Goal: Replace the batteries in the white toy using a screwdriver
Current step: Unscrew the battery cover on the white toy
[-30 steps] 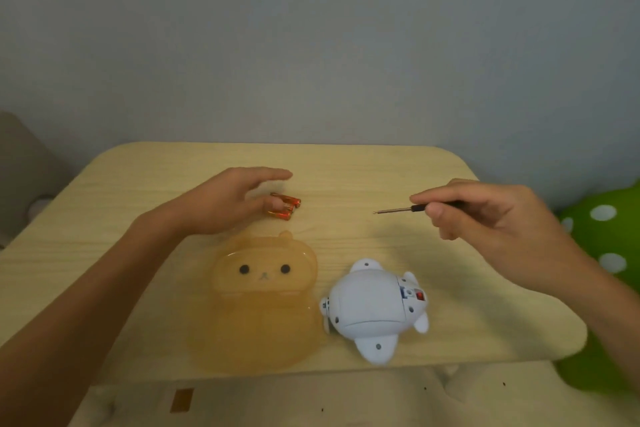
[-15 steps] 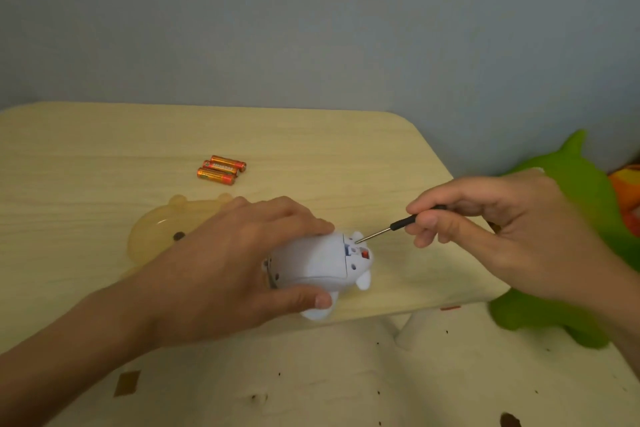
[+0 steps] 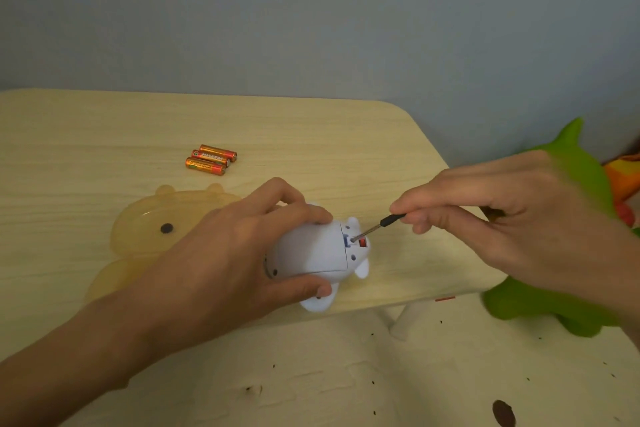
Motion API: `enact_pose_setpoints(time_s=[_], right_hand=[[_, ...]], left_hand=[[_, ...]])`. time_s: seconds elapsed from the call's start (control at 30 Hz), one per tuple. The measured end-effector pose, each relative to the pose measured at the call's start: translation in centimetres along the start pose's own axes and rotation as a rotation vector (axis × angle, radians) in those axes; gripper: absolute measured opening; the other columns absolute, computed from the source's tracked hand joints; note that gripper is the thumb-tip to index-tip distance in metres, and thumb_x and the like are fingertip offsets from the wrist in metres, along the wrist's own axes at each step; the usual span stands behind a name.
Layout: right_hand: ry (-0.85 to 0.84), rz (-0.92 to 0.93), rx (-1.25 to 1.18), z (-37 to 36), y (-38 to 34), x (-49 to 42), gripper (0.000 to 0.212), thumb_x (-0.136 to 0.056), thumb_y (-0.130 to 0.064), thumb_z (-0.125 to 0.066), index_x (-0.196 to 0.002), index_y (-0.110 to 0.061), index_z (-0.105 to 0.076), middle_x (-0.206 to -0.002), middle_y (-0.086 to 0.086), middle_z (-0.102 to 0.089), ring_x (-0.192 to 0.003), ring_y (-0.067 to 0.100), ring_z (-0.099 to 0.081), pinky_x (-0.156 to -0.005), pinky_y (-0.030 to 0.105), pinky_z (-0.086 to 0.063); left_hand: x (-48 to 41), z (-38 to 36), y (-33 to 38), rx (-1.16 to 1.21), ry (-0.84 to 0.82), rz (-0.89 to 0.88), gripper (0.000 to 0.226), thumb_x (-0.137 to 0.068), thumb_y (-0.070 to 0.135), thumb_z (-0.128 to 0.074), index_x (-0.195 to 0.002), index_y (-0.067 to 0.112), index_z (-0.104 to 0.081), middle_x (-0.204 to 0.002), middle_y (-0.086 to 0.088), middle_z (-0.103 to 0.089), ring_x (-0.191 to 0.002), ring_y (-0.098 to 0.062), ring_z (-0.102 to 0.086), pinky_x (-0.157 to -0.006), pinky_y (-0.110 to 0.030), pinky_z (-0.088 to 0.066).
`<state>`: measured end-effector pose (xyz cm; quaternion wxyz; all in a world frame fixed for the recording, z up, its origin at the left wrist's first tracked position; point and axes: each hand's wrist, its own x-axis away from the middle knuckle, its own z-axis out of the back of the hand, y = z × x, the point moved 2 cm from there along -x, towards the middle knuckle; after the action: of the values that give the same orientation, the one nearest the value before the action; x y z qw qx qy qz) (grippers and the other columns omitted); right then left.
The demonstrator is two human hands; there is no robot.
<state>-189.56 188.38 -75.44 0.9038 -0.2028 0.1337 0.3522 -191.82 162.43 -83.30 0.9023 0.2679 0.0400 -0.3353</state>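
My left hand (image 3: 221, 263) clamps the white toy (image 3: 313, 255); my right hand (image 3: 512, 218) pinches the screwdriver (image 3: 375, 227).

Toy lies belly-up near the table's (image 3: 311, 135) front edge, gripped so it cannot twist; driver tip sits at the cover screw beside the red switch (image 3: 362, 243). Three batteries (image 3: 211, 159) wait well apart behind the amber bear tray (image 3: 145, 229), out of the way until the cover opens.

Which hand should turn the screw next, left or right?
Right. The right hand already holds the screwdriver with its tip at the toy, while the left hand is clamped around the toy.
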Motion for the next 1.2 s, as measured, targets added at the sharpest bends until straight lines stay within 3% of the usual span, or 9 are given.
enact_pose_setpoints(time_s=[0.17,0.37,0.47,0.6,0.7,0.8,0.87,1.07,1.2], right_hand=[[0.075,0.071,0.089,-0.4,0.2,0.0,0.020,-0.102,-0.014,-0.066,-0.113,-0.009,-0.083,-0.096,-0.005,-0.082,-0.084,0.002,-0.072,-0.076,0.013,-0.054],[0.017,-0.080,0.128,-0.5,0.5,0.4,0.021,-0.103,-0.018,-0.066,-0.122,-0.015,-0.072,-0.092,-0.015,-0.083,-0.070,-0.003,-0.071,-0.066,-0.004,-0.042],[-0.055,-0.122,0.092,-0.3,0.2,0.9,0.017,-0.105,-0.027,-0.062,-0.121,-0.024,-0.065,-0.104,-0.021,-0.082,-0.080,0.011,-0.081,-0.070,0.025,-0.063],[-0.054,-0.121,0.213,-1.0,0.2,0.9,0.055,-0.107,-0.066,-0.028,-0.110,-0.026,-0.067,-0.071,-0.002,-0.078,-0.051,0.021,-0.072,-0.048,0.038,-0.059],[0.044,-0.002,0.309,-1.7,0.4,1.1,0.063,-0.110,-0.055,-0.035,-0.095,-0.010,-0.076,-0.058,0.002,-0.070,-0.043,0.029,-0.065,-0.040,0.039,-0.055],[0.046,0.092,0.304,-1.5,0.7,1.4,0.020,-0.102,-0.012,-0.063,-0.107,-0.008,-0.081,-0.081,0.005,-0.074,-0.055,0.027,-0.067,-0.047,0.038,-0.057],[-0.001,0.093,0.292,-1.4,0.8,1.5,0.033,-0.091,0.007,-0.066,-0.115,-0.009,-0.081,-0.092,0.004,-0.076,-0.061,0.024,-0.070,-0.051,0.037,-0.058],[0.047,-0.060,0.214,-1.2,0.3,1.4,0.035,-0.101,-0.050,-0.057,-0.102,-0.018,-0.073,-0.062,-0.007,-0.073,-0.047,0.012,-0.062,-0.048,0.031,-0.052],[0.108,0.020,0.293,-1.8,0.2,1.6,0.043,-0.104,-0.043,-0.057,-0.088,-0.009,-0.078,-0.064,0.001,-0.072,-0.048,0.022,-0.063,-0.045,0.036,-0.052]], left_hand=[[-1.1,-0.1,0.4,-0.048,0.010,-0.031,0.062,-0.075,0.074,-0.055,-0.132,0.049,-0.053,-0.129,0.024,-0.043,-0.082,-0.008,-0.058,-0.063,-0.026,-0.052],[-1.7,0.2,0.1,-0.097,0.012,-0.046,0.060,-0.077,0.068,-0.059,-0.132,0.044,-0.059,-0.128,0.021,-0.044,-0.085,-0.012,-0.064,-0.062,-0.028,-0.052],[-1.9,0.2,-0.3,-0.101,0.027,-0.038,0.061,-0.076,0.069,-0.058,-0.132,0.045,-0.059,-0.127,0.021,-0.045,-0.083,-0.017,-0.063,-0.063,-0.033,-0.053],[-2.1,0.3,-0.5,-0.099,0.040,-0.030,0.066,-0.072,0.075,-0.052,-0.132,0.049,-0.057,-0.126,0.026,-0.043,-0.084,-0.017,-0.062,-0.065,-0.030,-0.051],[-2.1,0.3,-0.3,-0.099,0.042,-0.040,0.066,-0.072,0.075,-0.052,-0.132,0.048,-0.058,-0.126,0.026,-0.043,-0.084,-0.017,-0.063,-0.065,-0.032,-0.053],[-2.1,0.2,-0.3,-0.103,0.047,-0.045,0.065,-0.073,0.074,-0.054,-0.132,0.047,-0.059,-0.125,0.025,-0.043,-0.086,-0.018,-0.063,-0.066,-0.035,-0.054],[-2.1,0.3,-0.3,-0.098,0.041,-0.041,0.064,-0.075,0.071,-0.059,-0.134,0.046,-0.059,-0.126,0.025,-0.043,-0.088,-0.019,-0.062,-0.068,-0.036,-0.054],[-2.2,0.2,-0.5,-0.106,0.037,-0.046,0.067,-0.074,0.076,-0.055,-0.135,0.048,-0.056,-0.128,0.026,-0.041,-0.090,-0.017,-0.062,-0.069,-0.034,-0.055],[-2.2,0.2,-0.4,-0.114,0.044,-0.059,0.067,-0.074,0.075,-0.054,-0.134,0.047,-0.058,-0.127,0.025,-0.042,-0.088,-0.018,-0.063,-0.067,-0.033,-0.054]])
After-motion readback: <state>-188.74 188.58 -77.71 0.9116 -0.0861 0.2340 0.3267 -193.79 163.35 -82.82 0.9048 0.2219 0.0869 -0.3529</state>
